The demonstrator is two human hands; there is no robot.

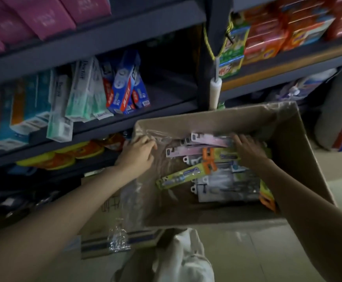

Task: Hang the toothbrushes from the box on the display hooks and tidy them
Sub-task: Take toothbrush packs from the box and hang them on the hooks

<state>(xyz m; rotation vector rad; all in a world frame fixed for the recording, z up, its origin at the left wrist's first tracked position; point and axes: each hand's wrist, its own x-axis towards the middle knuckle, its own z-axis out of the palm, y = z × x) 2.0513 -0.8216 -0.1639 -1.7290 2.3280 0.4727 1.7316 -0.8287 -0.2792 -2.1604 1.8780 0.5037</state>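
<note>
— Gripping what, exactly?

— Left hand (138, 152): fingers curled over the clear plastic liner (145, 180) at the box's left wall, pinching the film where it folds over the rim. Right hand (247, 148): fingers fairly straight, laid down on the toothbrush packs (213, 169); whether the thumb has hooked a pack, I cannot tell, as the hand covers it.

— Where do the packs sit?

— Inside the cardboard box (300, 159), piled loosely across its floor. Two pink packs (211, 139) lie toward the far wall, the upper one just under the right fingertips. A yellow-green pack (181, 177) slants toward the left wall. Grey-white ones are stacked nearer the near wall, hang-tabs pointing left.

— Anything in the way?

— Liner, mainly. It drapes over the left rim and hangs down outside, crumpled. Both forearms cross the box's near rim. A white foam-wrapped rod (215, 92) hangs on the shelf upright (203, 78) just beyond the far rim.

— Surroundings?

— Dark shelving (105, 37). Toothpaste cartons (80, 92) lean on the middle shelf, left of the upright; pink packets (43, 15) above; yellow and orange items (64, 155) on the lower shelf beside the left hand. Red-orange boxes (288, 27) top right. A flattened carton (109, 220) lies on the floor under the box's left corner. Picture blurred; labels unreadable.
</note>
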